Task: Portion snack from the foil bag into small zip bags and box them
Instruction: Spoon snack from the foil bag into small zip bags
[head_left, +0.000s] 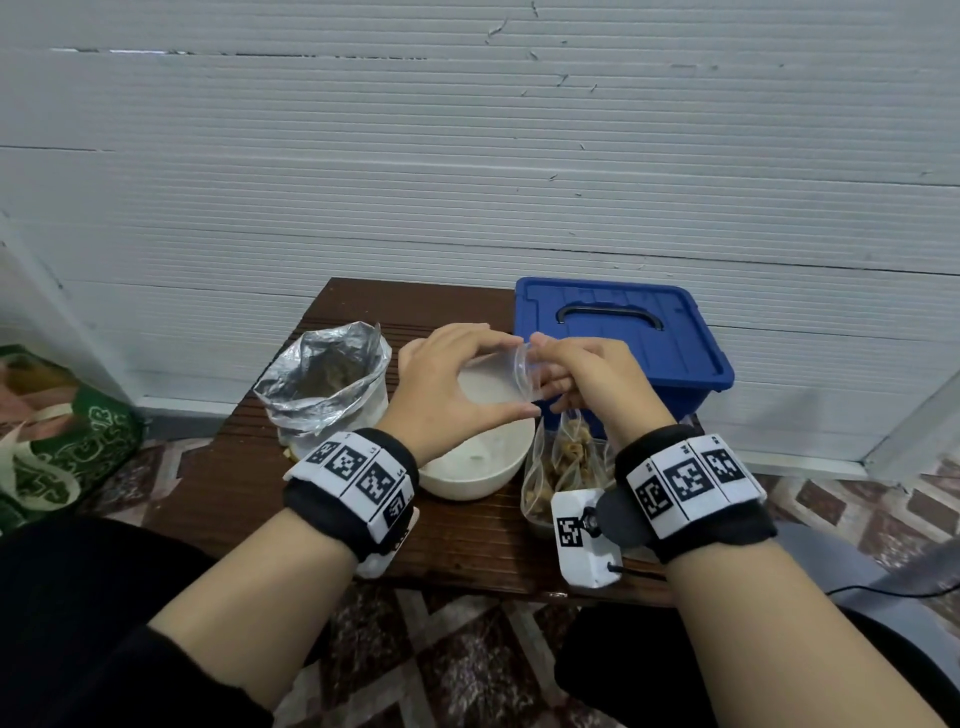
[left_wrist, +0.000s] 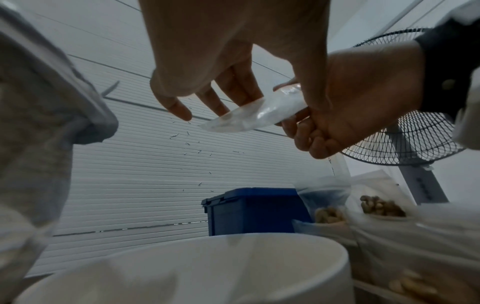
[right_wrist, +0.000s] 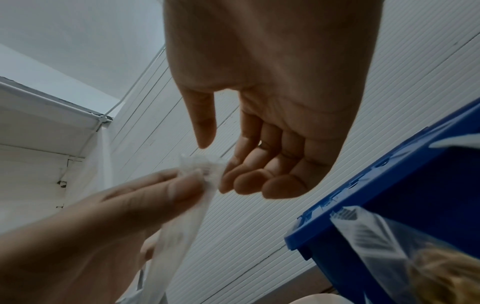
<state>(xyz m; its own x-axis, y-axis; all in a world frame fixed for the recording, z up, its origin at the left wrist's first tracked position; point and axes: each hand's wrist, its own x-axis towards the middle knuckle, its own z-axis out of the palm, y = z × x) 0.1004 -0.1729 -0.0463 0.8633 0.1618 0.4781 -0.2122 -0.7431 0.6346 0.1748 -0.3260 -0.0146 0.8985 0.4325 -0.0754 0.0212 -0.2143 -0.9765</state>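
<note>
Both hands hold one empty small zip bag (head_left: 524, 371) up over the white bowl (head_left: 475, 467). The left hand (head_left: 441, 384) pinches its edge, and the right hand (head_left: 587, 374) has curled fingers (right_wrist: 259, 181) at its mouth. The best way is to rub the two sides apart gently (it is thin and slippery). The foil bag (head_left: 324, 379) waits open on the counter (head_left: 249, 457), left of the bowl.
</note>
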